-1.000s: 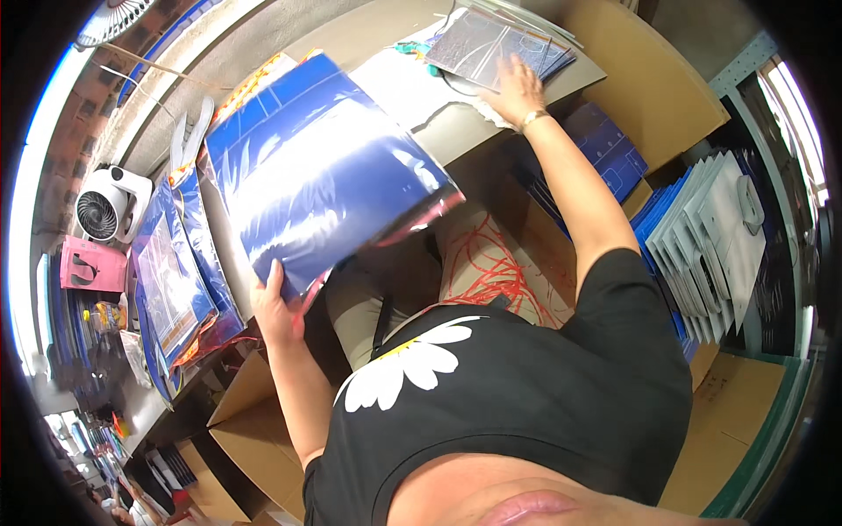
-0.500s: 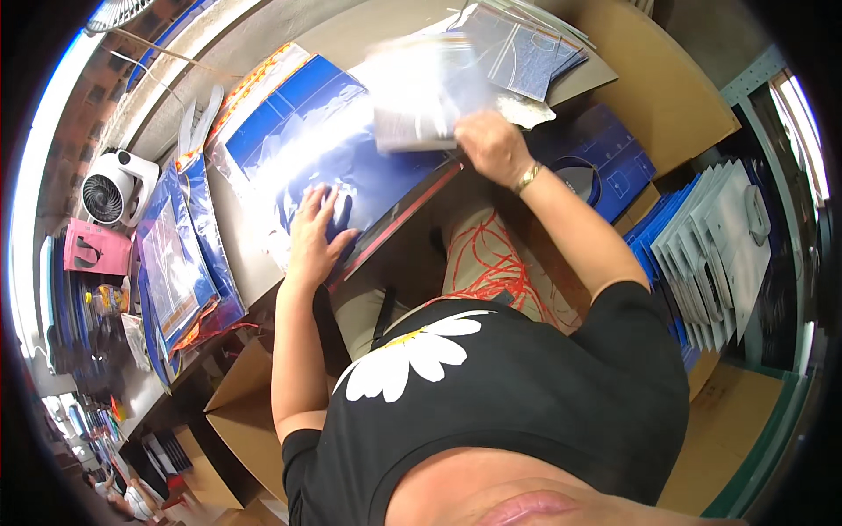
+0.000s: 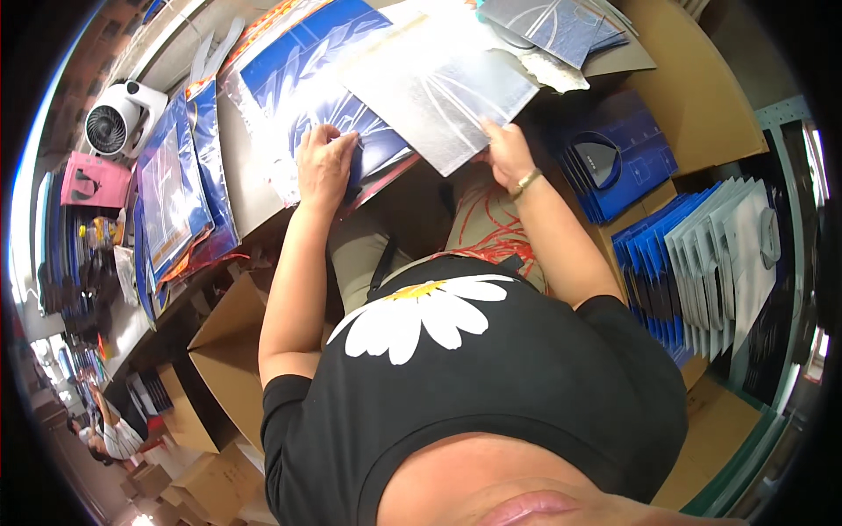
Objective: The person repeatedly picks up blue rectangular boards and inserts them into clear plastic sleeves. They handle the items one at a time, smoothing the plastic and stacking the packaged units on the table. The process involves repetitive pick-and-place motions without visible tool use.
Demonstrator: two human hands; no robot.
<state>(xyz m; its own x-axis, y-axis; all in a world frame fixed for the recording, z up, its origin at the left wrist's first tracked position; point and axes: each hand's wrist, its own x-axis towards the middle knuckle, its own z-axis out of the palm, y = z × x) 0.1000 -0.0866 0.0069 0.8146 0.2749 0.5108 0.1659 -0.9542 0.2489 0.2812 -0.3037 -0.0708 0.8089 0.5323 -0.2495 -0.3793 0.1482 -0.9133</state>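
Flat silver-grey sheet with faint white line print (image 3: 438,83) sits tilted over the table edge, partly overlapping the big blue glossy plastic-wrapped bag (image 3: 303,79) lying flat beneath it. Right hand (image 3: 507,153) grips the sheet at its lower right corner, thumb on top, fingers hidden under the sheet; gold-coloured bracelet (image 3: 526,182) on that wrist. Left hand (image 3: 324,167) is pressed on the blue bag's near edge, fingers curled over the edge, just left of the sheet's lower corner (can't tell whether it touches the sheet). Both forearms run up from the torso, elbows bent, hands near each other with the sheet's lower edge between them. Red cords (image 3: 491,232) lie in the lap below the right hand. More blue bags (image 3: 175,193) stacked on the table left, white desk fan (image 3: 118,123) beyond them, pink box (image 3: 92,180) just beside it. Upright blue and white bags (image 3: 702,254) are filed in a carton at right.
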